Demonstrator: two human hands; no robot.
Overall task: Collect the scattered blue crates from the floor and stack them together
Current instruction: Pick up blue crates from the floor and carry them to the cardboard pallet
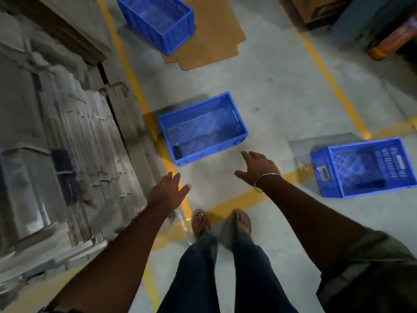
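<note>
Three blue plastic crates lie apart on the grey floor. The nearest crate (202, 128) stands upright and empty just beyond my hands. A second crate (365, 167) lies tipped on its side at the right. The far crate (158, 21) stands upright on a flattened cardboard sheet (216, 39). My left hand (168, 192) is stretched out with straight fingers, below the nearest crate's left corner and apart from it. My right hand (257, 169), with a metal bangle on the wrist, is spread just short of that crate's near rim. Neither hand holds anything.
A tall stack of flattened cardboard (56, 136) fills the left side. Yellow floor lines (334, 86) mark an aisle. Boxes and an orange-red roll (392, 39) stand at the top right. My feet in sandals (222, 223) stand on a yellow line.
</note>
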